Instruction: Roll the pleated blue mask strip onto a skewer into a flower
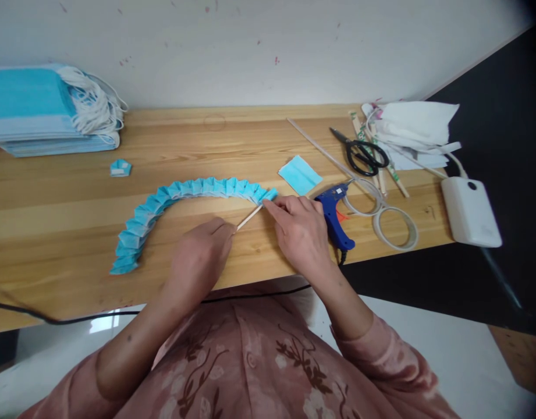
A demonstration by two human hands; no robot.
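A thin wooden stick (249, 218) is gripped in my left hand (202, 253), its fingers closed round the near end. The stick's far tip meets the right end of a curved, accordion-folded light-blue strip (193, 187), which arcs across the table. Pressed against that same end, my right hand (301, 230) has its index finger and thumb on the strip and the other fingers curled in. Just right of this hand lies a blue glue gun (334, 215) with an orange trigger. A flat blue rectangle (300, 174) rests behind the hand.
A stack of blue face masks (32, 110) stands at the back left, near a small folded blue piece (120, 168). To the right are black-handled scissors (364, 156), tape rolls (396, 228), wrapped chopsticks (396, 177), a clear glue stick (315, 144) and a white power bank (471, 210).
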